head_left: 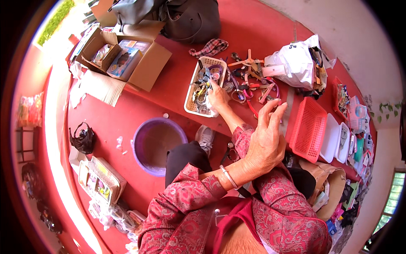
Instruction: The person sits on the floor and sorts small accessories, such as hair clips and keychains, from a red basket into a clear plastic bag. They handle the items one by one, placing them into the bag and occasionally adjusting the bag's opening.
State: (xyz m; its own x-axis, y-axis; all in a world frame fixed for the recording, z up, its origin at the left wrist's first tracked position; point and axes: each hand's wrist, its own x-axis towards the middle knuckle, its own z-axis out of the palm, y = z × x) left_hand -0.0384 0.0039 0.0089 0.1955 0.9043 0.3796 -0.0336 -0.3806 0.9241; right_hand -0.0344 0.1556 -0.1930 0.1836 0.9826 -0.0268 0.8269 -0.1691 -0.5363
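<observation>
My forearms cross. My right hand [218,96] reaches into a cream plastic basket [189,94] filled with what look like wristwatches and small parts [202,88]. Its index finger stretches over the pile and the thumb sits apart from it, with nothing visibly gripped. Nearer to me, my left hand [265,146], with a metal bangle [229,177] on its wrist, is raised over the right forearm. Its fingers point up, slightly bent and apart, with no object visible in them. Coloured straps and watches [249,72] lie in a loose heap to the right of the basket.
An opened cardboard box [148,70] and black bags [192,21] stand at the back left. A white plastic bag [294,63] is at the right, beyond a red basket [308,129] and white trays [330,142]. Lower down is a purple tub [179,131] of murky water.
</observation>
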